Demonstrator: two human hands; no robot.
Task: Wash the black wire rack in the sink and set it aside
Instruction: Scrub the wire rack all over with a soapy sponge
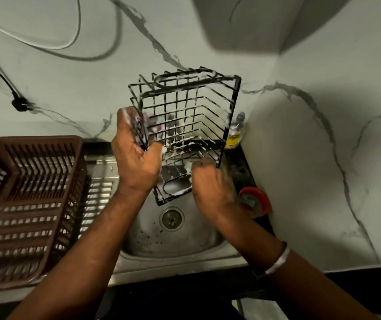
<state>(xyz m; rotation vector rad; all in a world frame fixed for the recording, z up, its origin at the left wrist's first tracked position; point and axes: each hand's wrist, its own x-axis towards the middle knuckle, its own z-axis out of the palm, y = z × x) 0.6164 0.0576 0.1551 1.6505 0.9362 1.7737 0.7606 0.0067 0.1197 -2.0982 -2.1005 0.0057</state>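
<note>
Squarely above the round stainless steel sink (173,245) hangs the black wire rack (189,112). It is tilted on end and streaked with white suds, with its lower corner just above the round metal drain (171,218). Dark specks and water drops lie in the basin around that drain.

The left hand (136,155) has its fingers curled round the rack's edge at 9 o'clock and grips it. Foam coats the fingertips. The right hand (210,181) sits at the rack's 5 o'clock corner with its knuckles up and fingers curled. It is smeared by motion, so I cannot tell whether it holds the wire, something else or nothing. A pale bangle (277,259) circles that wrist.

At 9 o'clock of the sink, on the ribbed steel draining board (101,181), stands a brown slotted plastic dish basket (30,204). The picture's left edge cuts it off.

At 3 o'clock of the sink, an orange round tub (262,199) holds a blue-grey lump that is too blurred to identify. At 1 o'clock, a clear bottle with a yellow label (236,132) stands in the wall corner, partly hidden behind the rack's side.

Behind the rack's grid near the left fingers, a whitish-red patch shows, but I cannot make out what it is. At 10 o'clock, a black plug (19,103) on the marbled wall has 2 cables running off the top edge.
</note>
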